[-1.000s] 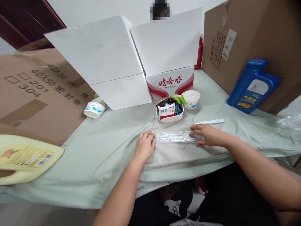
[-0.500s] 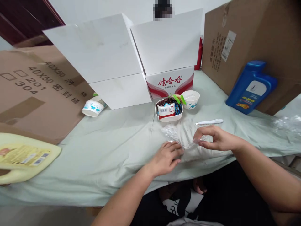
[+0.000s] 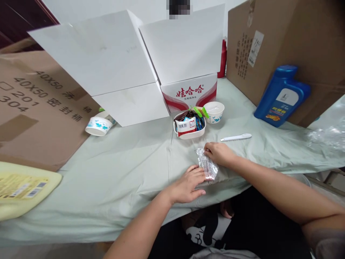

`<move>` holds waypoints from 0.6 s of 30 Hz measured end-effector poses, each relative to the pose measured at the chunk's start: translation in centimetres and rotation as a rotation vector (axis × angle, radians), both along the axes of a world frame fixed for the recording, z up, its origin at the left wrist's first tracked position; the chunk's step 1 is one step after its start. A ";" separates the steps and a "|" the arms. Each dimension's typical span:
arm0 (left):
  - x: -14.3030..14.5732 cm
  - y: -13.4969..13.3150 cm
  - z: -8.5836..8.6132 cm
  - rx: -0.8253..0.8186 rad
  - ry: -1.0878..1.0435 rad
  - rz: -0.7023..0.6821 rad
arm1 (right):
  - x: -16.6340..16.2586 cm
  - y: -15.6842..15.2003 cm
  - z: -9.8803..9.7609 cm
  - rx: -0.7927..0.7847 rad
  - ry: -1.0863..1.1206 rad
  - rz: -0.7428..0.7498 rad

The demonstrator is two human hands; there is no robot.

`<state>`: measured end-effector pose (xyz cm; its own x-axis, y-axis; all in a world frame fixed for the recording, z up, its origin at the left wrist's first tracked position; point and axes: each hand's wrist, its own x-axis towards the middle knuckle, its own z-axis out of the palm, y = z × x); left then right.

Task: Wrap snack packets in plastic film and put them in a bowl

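Observation:
A crinkled piece of clear plastic film (image 3: 209,166), folded into a narrow strip, lies on the cloth-covered table in front of me. My right hand (image 3: 219,153) is closed on its far upper part, fingers curled down. My left hand (image 3: 188,182) rests low and flat at the near left side, fingers stretched out and thumb apart. Its fingertips meet the film and partly show through it. Just beyond my right hand is a white utility knife (image 3: 236,137). Farther back, a white tub (image 3: 192,135) holds several small wrapped packets (image 3: 185,126).
Paper bowls (image 3: 215,112) (image 3: 98,126) stand at the back and left. White boxes (image 3: 188,94) and brown cartons (image 3: 256,46) line the far side. A blue bottle (image 3: 281,97) is on the right, a pale yellow jug (image 3: 27,190) on the left. More clear plastic (image 3: 329,135) lies far right.
My right hand has moved left and slightly away from me, folding the film over into a narrower strip. My left hand stays low, its fingers now straighter. The camera view has shifted slightly.

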<state>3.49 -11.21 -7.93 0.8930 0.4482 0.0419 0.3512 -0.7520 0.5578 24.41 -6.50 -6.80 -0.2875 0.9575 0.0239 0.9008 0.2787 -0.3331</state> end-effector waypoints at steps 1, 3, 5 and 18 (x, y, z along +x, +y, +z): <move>0.0 0.0 -0.1 0.000 -0.003 0.005 | -0.1 0.0 -0.2 0.008 -0.032 -0.004; 0.0 0.0 -0.1 0.004 -0.016 0.005 | -0.2 0.0 -0.5 0.027 -0.042 -0.017; 0.0 -0.1 -0.1 -0.003 -0.050 0.014 | -0.1 0.0 -0.7 0.070 0.038 -0.032; 1.2 0.0 -0.3 -0.082 -0.063 0.192 | 0.1 -2.7 3.1 -0.117 1.189 0.282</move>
